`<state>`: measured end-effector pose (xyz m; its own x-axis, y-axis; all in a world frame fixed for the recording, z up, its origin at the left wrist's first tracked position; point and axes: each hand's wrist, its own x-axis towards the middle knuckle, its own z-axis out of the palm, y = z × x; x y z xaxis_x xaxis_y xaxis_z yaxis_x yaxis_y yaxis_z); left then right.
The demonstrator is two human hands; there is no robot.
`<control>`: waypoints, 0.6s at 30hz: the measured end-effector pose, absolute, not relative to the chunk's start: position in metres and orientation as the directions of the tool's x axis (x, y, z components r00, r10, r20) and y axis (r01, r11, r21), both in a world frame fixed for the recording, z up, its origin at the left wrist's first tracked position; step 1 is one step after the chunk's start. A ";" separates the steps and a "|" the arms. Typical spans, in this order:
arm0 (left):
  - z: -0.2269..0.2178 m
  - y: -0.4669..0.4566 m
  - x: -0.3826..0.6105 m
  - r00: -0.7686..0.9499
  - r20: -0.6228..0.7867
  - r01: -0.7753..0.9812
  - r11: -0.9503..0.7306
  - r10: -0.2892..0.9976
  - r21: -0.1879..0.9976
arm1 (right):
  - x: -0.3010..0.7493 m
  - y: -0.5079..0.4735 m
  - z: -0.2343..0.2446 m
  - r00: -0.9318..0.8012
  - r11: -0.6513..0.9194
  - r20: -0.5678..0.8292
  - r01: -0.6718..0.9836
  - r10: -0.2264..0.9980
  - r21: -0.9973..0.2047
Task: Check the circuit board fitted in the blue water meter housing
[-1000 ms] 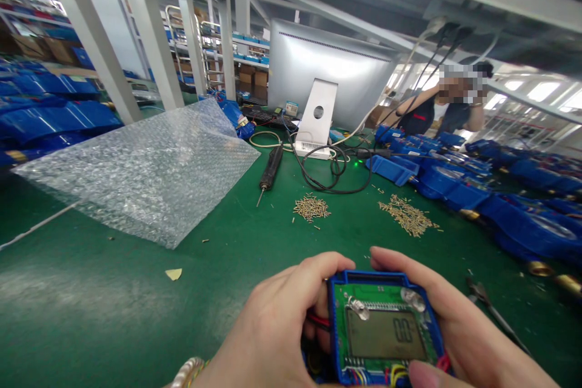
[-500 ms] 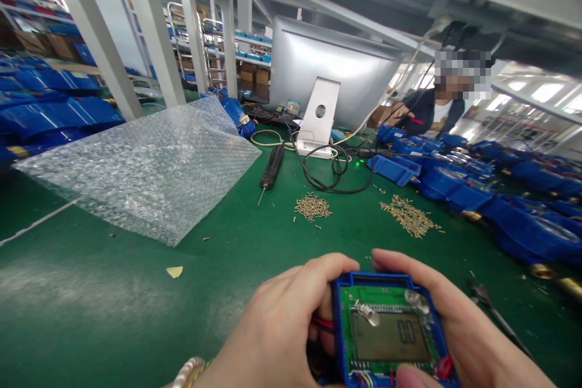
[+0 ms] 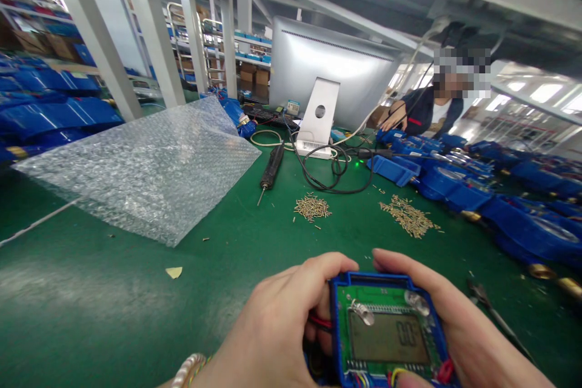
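Lying across the left of the frame, a clear sheet of bubble wrap (image 3: 145, 170) covered part of the green counter (image 3: 91, 309), seemingly spread flat as padding. Just right of it, toward the middle, a black electric screwdriver (image 3: 271, 167) rested by two heaps of small brass screws (image 3: 311, 207), apparently kept within reach. Behind them a silver monitor (image 3: 331, 70) stood with its back to the camera. At lower centre the left hand (image 3: 277, 330) was curled shut round the left side of a blue-cased module with a green circuit board and grey display (image 3: 386, 333), and the right hand (image 3: 459, 327) was closed on its right side, display facing up, probably so it could be read. At the upper right a co-worker (image 3: 425, 112) bent over blue housings (image 3: 445, 179).
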<state>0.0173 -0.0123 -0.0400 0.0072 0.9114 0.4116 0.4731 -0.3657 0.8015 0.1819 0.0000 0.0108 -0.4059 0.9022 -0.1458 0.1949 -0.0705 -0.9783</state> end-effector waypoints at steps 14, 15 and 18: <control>-0.041 -0.011 0.015 0.033 0.422 0.431 -0.394 0.906 0.812 | 0.180 0.002 0.015 -0.388 -0.145 -0.189 0.140 0.902 -0.979; -0.041 -0.010 0.013 0.066 0.423 0.402 -0.412 0.904 0.818 | 0.180 0.002 0.015 -0.391 -0.114 -0.160 0.139 0.906 -0.984; -0.041 -0.008 0.009 0.119 0.390 0.338 -0.406 0.913 0.849 | 0.181 0.002 0.015 -0.397 -0.007 -0.066 0.148 0.915 -0.989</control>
